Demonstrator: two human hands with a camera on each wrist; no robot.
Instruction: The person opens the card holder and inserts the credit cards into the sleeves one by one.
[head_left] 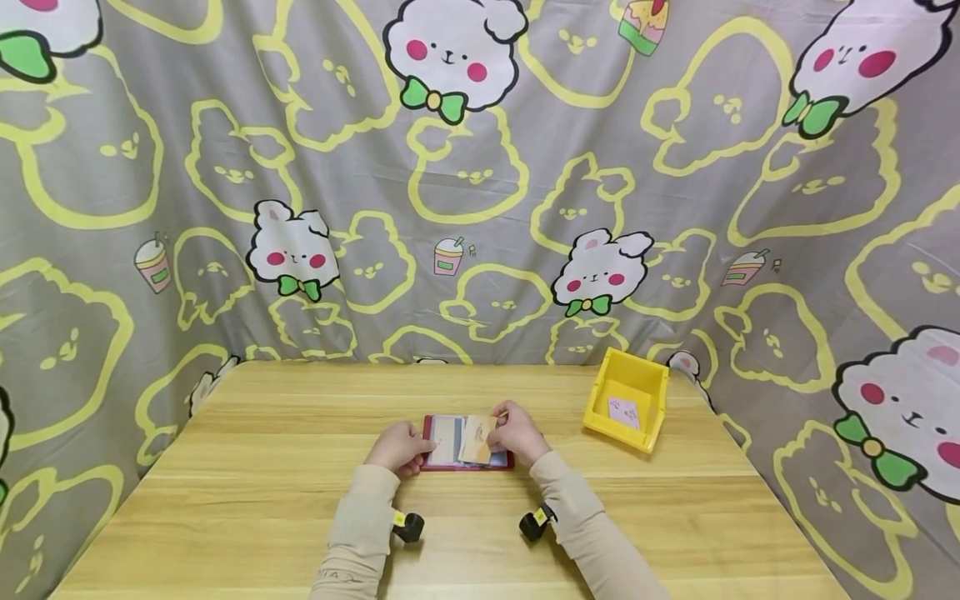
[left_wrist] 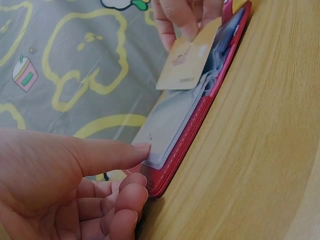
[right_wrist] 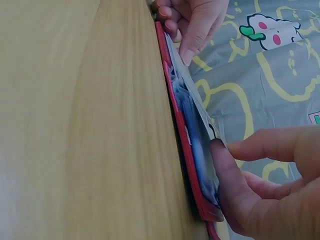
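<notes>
We've got the card [head_left: 477,439] pinched in our right hand [head_left: 519,433]; red card holder [left_wrist: 194,125] beneath it, long axis running left to our left hand [head_left: 397,447], thumb-and-fingers gripping its edge.

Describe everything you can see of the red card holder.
The red card holder lies open and flat on the wooden table. Its cover looks like leather, with stitching along the edge. Inside are clear plastic sleeves, the left-hand ones lying flat. The left hand grips its left end, thumb on the sleeves, fingers curled at the cover's edge. Over its right half, the right hand pinches a pale yellow card; whether that card touches a sleeve is unclear.
</notes>
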